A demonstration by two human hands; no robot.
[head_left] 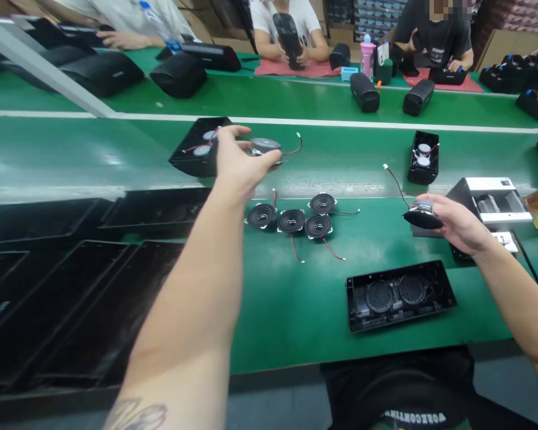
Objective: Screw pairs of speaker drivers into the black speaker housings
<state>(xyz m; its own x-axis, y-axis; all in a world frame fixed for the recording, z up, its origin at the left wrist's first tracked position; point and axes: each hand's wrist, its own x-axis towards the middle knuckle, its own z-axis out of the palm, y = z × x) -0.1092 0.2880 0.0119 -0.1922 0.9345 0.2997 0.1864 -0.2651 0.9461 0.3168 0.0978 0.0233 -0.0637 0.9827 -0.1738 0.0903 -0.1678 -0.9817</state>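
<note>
Head view: left hand (237, 164) pinching speaker driver (265, 147); right hand (459, 224) gripping second driver (422, 216); open housing (399, 294) at 7 o'clock of it.

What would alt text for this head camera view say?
Each of a person's hands holds a small speaker driver above a green workbench: left hand reaching forward, right hand near an open black speaker housing. Four more drivers lie between them.

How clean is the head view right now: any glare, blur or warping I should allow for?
Head view: white glare washes the green conveyor belt at far left; the left hand holding a round silver-backed speaker driver is slightly motion-blurred; the white belt stripe bows from wide-angle distortion; black trays sit dark, detail lost.
</note>
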